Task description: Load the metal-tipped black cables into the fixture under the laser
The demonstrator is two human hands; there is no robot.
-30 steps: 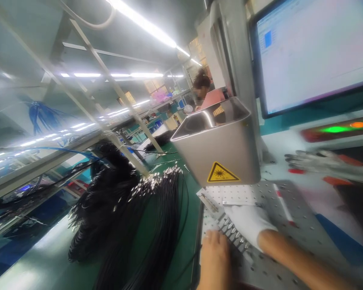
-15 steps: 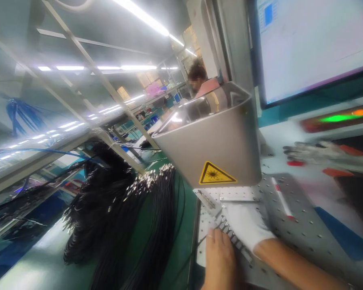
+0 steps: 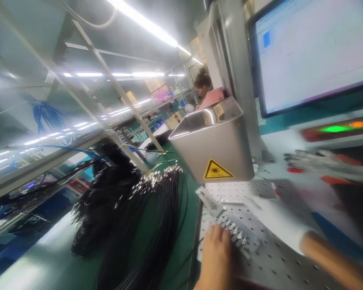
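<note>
My bare left hand [image 3: 216,247] rests at the near left side of a metal fixture [image 3: 211,200], fingers together and curled down. What lies beneath its fingertips is hidden. A row of silver cable connectors [image 3: 234,230] sits in the fixture just right of those fingers. My right hand [image 3: 274,217], in a white glove, hovers over the perforated metal plate [image 3: 278,257] to the right of the connectors. Motion smears its fingers, so I cannot make out their pose. Above the fixture hangs the grey head of a laser machine [image 3: 214,149] with a yellow warning triangle.
Bundles of black cables [image 3: 166,201] with silver ends lie on the green table at left. A monitor [image 3: 314,56] stands at the upper right. Grey gloves [image 3: 314,161] and a blue flat piece [image 3: 335,233] lie at right. Another person [image 3: 204,90] sits behind the machine.
My right hand has drawn away from the fixture to the right, uncovering the row of connectors. The left hand stays by the fixture. The whole view has shifted slightly.
</note>
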